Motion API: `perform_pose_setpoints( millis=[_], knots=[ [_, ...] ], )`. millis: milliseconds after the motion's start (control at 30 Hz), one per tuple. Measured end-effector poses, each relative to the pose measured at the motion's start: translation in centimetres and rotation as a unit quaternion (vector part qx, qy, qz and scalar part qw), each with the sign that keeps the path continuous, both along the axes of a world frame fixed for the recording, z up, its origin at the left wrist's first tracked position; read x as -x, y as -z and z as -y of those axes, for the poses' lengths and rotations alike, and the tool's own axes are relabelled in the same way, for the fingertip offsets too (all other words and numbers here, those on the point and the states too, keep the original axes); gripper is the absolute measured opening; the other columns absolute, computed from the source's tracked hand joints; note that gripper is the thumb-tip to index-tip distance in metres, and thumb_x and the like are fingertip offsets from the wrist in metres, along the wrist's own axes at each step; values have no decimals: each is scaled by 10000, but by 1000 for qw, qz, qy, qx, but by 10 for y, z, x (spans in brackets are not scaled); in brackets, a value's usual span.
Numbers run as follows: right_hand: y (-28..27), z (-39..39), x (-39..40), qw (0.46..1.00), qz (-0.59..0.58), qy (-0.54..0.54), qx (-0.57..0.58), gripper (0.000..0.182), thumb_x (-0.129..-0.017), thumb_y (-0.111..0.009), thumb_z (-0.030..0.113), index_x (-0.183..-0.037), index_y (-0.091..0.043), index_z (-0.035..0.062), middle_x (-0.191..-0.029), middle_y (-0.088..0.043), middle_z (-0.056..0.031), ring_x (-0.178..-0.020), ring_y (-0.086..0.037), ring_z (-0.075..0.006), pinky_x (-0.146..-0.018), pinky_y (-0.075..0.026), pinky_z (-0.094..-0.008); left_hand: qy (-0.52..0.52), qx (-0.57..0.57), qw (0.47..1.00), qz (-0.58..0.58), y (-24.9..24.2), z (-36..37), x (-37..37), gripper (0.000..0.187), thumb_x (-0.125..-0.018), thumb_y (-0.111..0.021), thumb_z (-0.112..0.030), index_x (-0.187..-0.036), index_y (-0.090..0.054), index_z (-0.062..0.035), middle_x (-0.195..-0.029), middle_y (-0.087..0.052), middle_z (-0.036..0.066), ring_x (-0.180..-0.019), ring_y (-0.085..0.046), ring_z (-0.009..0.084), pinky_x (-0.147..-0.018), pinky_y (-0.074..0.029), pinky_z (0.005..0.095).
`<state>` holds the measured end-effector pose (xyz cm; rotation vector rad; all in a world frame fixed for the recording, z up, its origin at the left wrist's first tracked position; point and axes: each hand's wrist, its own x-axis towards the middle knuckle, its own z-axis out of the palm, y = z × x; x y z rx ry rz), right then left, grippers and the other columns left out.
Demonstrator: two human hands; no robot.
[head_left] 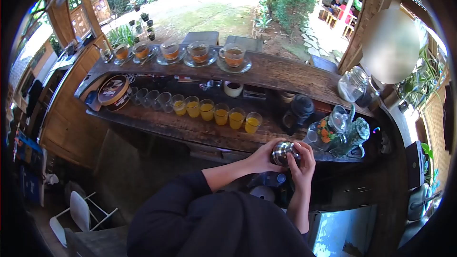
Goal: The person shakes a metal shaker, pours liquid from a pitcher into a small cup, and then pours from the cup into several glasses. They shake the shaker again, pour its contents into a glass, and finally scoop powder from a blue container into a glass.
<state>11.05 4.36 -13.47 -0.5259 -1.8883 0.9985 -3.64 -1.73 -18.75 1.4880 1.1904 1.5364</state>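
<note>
We hold a small shiny metal shaker (284, 153) with both our hands, just above the near edge of the wooden bench (200, 131). Our left hand (263, 156) wraps around its left side, and our right hand (303, 164) wraps around its right side. Each hand's grip is closed tight on the shaker, with the fingers curled over it.

On the bench in front of us stands a row of small glasses. Six glasses with yellow drink (215, 113) stand side by side, and the empty glasses (148, 98) stand just to their left. A round brown tin (113, 90) leans at the left end of the row. To the right of our hands are a black jug (299, 113) and a flowery glass teapot (333, 131), close together.

Higher up, on the top shelf (281, 74), cups of brown tea (200, 52) sit on glass saucers in a line. A big glass jar (353, 84) stands at the right end of that shelf. Beyond it we see a green garden (209, 14).
</note>
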Motion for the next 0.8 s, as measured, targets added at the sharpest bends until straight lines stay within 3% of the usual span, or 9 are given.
perform_pose_setpoints(
  millis=[100, 300, 433, 500, 633, 700, 800],
  knots=[
    [8, -26, 16, 1000, -23, 0, -13, 305, -748, -668, 12, -1042, -591, -12, -1083, -573, -150, -1007, -582, -241, -862, -462, -317, -44, 12, 998, 49, 24, -24, -6, 824, -643, -784, -111, -1320, -315, -76, -1199, -487, 97, -1128, -478, 169, -955, -397, 324],
    [-7, -65, 47, 998, -34, -43, -44, 287, -749, -678, 34, -1018, -589, -7, -1084, -588, -140, -991, -597, -229, -844, -469, -305, -138, -23, 988, 70, 14, -59, -3, 809, -666, -750, -66, -1323, -277, -68, -1224, -454, 100, -1128, -480, 174, -942, -415, 313],
    [8, -77, 65, 994, -54, -35, -86, 257, -761, -658, 11, -1001, -570, -19, -1186, -520, -145, -997, -575, -207, -814, -471, -293, -157, -51, 984, 74, 38, -80, 6, 851, -650, -770, -59, -1323, -249, -54, -1234, -430, 116, -1133, -472, 190, -952, -401, 319],
    [14, -80, 71, 990, -73, -30, -114, 265, -760, -663, 54, -1002, -573, -7, -1200, -515, -178, -946, -610, -263, -793, -491, -322, -157, -76, 972, 160, 43, -86, 2, 865, -659, -758, -42, -1333, -217, -65, -1235, -432, 115, -1138, -475, 195, -957, -403, 323],
    [24, -95, 71, 984, -106, -31, -141, 255, -768, -642, 48, -1005, -565, -9, -1121, -562, -194, -952, -614, -281, -805, -485, -327, -149, -79, 981, 94, 34, -88, 4, 832, -674, -727, -19, -1328, -217, -90, -1225, -440, 108, -1140, -479, 190, -957, -408, 324],
    [24, -97, 72, 987, -100, -52, -117, 252, -785, -640, 44, -1015, -554, -9, -1131, -554, -175, -975, -591, -235, -817, -467, -314, -154, -90, 981, 80, 29, -89, 4, 799, -684, -715, -18, -1317, -233, -95, -1214, -446, 99, -1129, -487, 185, -951, -413, 319],
    [24, -96, 76, 988, -106, -44, -102, 241, -772, -642, 43, -993, -559, -3, -1119, -562, -167, -941, -606, -236, -799, -476, -309, -176, -92, 976, 85, 28, -89, 2, 770, -696, -724, -39, -1304, -254, -100, -1211, -446, 89, -1116, -497, 181, -945, -416, 315]
  ],
)
